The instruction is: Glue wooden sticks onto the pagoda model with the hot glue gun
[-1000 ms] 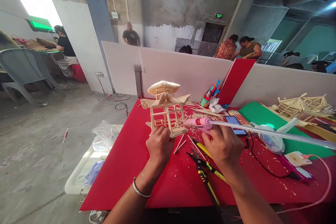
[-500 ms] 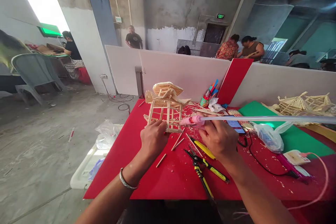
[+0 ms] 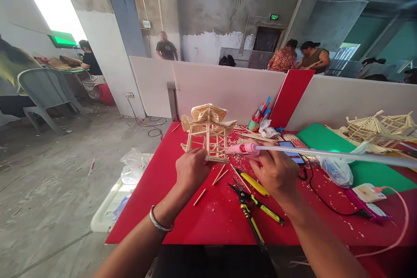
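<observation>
Two bare hands are at work over a red desk [image 3: 221, 230], both closed. The left hand [image 3: 192, 171] has its fingers curled tightly, its grip clamped on the near lower edge of a pagoda-shaped stick model [image 3: 209, 127], which sits upright over the far part of the desk; whether its base touches the surface is unclear. The right hand [image 3: 276, 167] wraps its grip around the handle of a pink glue gun [image 3: 249, 148], but the trigger is hidden. The nozzle points left at the model's lower right side, touching it or just beside it; I cannot tell which. From the gun's back a long translucent glue stick [image 3: 309, 153] juts out to the right. Nearer the person, between the two forearms, lie several loose sticks [image 3: 200, 197], a yellow utility knife [image 3: 255, 183] and yellow-and-black pliers [image 3: 249, 200], their handles spread apart.
</observation>
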Tool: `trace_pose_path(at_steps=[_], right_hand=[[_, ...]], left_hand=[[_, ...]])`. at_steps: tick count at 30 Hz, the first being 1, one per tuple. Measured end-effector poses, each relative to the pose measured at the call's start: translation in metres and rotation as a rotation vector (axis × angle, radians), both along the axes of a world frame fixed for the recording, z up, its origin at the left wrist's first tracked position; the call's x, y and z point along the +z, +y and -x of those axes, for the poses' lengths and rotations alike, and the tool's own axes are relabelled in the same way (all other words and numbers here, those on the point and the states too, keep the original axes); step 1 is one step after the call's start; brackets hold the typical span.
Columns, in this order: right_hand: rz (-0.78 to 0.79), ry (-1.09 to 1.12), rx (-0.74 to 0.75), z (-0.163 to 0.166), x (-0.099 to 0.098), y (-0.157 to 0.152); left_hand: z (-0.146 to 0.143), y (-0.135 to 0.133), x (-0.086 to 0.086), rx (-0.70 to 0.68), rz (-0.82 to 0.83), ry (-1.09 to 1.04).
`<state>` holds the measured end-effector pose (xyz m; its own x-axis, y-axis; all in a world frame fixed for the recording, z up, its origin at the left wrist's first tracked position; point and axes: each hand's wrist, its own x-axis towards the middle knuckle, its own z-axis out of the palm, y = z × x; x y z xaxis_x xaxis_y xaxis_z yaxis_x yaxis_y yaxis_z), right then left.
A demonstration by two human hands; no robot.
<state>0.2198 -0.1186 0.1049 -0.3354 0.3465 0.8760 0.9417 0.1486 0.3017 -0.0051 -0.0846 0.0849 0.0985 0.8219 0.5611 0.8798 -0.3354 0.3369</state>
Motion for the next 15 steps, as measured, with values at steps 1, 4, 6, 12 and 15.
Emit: trace_pose_path(at_steps=[1, 4, 6, 12, 15], right_hand=[[-0.006, 0.010, 0.005, -0.0005, -0.0006, -0.0002], [-0.022, 0.039, 0.020, -0.0025, -0.0026, -0.0001], [-0.034, 0.055, 0.037, -0.0036, -0.0039, 0.0003], [-0.023, 0.083, 0.027, -0.0053, -0.0068, 0.0019], [-0.053, 0.085, 0.015, -0.0070, -0.0102, 0.0045]], left_hand=[[-0.0008, 0.0001, 0.0011, 0.007, 0.036, -0.039], [-0.0021, 0.0004, 0.0038, 0.027, 0.171, -0.169], [-0.0018, 0.0008, 0.0041, 0.026, 0.264, -0.249], [0.0018, 0.0030, 0.0015, -0.004, 0.389, -0.362], [0.0035, 0.0041, 0.0005, -0.039, 0.432, -0.420]])
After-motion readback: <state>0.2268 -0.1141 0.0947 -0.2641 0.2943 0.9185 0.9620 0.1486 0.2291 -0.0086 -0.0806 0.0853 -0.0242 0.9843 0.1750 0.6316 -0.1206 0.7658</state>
